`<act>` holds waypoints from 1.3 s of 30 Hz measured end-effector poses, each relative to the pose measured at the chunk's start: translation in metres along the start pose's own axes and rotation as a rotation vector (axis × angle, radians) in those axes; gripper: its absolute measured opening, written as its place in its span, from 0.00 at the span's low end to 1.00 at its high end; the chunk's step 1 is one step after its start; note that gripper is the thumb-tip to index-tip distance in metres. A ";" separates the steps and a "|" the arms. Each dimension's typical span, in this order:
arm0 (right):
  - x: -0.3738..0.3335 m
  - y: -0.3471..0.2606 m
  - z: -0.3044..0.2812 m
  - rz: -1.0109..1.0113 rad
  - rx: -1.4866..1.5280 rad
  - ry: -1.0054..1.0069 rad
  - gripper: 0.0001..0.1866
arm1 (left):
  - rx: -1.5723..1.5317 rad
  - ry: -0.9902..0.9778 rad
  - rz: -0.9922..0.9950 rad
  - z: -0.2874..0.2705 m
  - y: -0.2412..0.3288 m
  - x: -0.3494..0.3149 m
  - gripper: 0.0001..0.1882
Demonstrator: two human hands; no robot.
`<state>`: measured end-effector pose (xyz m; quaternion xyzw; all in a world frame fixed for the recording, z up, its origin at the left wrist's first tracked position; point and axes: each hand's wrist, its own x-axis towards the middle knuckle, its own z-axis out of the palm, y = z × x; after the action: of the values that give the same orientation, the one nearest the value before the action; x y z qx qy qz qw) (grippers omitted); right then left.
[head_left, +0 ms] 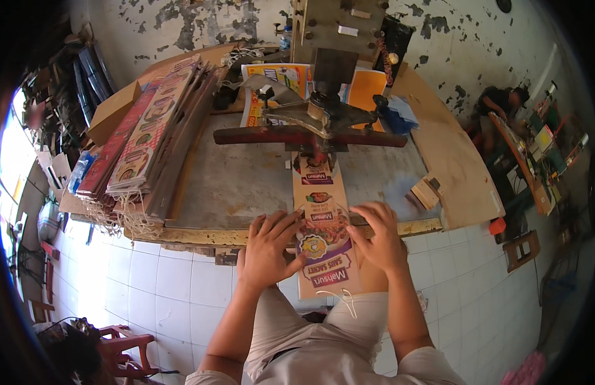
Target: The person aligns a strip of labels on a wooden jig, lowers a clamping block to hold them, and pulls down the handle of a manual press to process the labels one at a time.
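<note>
"What lies nearest us?"

"White cord (pixel 347 300) at the near end of a long printed card strip (pixel 329 264), which overhangs the front of a worktable (pixel 227 186) above pale trousers (pixel 278 321). We reckon the cord could snag on the cloth and tug the strip askew."

"And the hands?"

"The left hand (pixel 270 247) spreads its fingers along the strip's left edge, thumb on the printed face; the right hand (pixel 381 240) bends its fingertips to the right edge. Neither is clenched. Uneven pressure, we judge, could swing the strip off line."

"Farther in?"

"The strip runs across the tabletop to a press (pixel 320 119) with a wide dark-red bar (pixel 252 135). Should the bar drop on a crooked strip, we would expect a spoiled piece."

"What escapes us?"

"The underside, so we cannot tell whether fingers grip from below; the strip's far end, lost at the press; and, beyond, a person (pixel 498 102) blurred in a dim corner."
</note>
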<state>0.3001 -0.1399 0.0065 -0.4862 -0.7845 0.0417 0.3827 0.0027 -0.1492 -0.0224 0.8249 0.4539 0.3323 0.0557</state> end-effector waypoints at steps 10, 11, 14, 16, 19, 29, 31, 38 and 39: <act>0.007 0.034 0.023 -0.002 -0.076 -0.128 0.24 | 0.044 -0.045 -0.070 0.003 0.008 0.011 0.37; 0.006 0.034 0.024 0.000 -0.086 -0.124 0.24 | 0.047 -0.051 -0.076 0.004 0.008 0.010 0.37; 0.005 0.035 0.025 0.011 -0.095 -0.131 0.24 | 0.052 -0.055 -0.081 0.006 0.007 0.011 0.37; 0.006 0.035 0.026 0.016 -0.101 -0.130 0.24 | 0.063 -0.049 -0.079 0.007 0.007 0.012 0.37; 0.005 0.034 0.025 0.025 -0.110 -0.132 0.24 | 0.073 -0.049 -0.081 0.008 0.008 0.012 0.38; 0.005 0.033 0.023 0.020 -0.110 -0.139 0.25 | 0.088 -0.055 -0.072 0.008 0.007 0.011 0.37; 0.005 0.032 0.023 0.020 -0.113 -0.140 0.25 | 0.102 -0.048 -0.059 0.009 0.006 0.011 0.36; 0.005 0.031 0.022 0.026 -0.120 -0.151 0.25 | 0.098 -0.053 -0.065 0.009 0.006 0.011 0.36; 0.005 0.031 0.022 0.024 -0.122 -0.152 0.25 | 0.098 -0.054 -0.065 0.009 0.006 0.011 0.36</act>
<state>0.3078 -0.1125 -0.0198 -0.5136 -0.8063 0.0350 0.2913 0.0162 -0.1422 -0.0219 0.8200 0.4946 0.2856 0.0382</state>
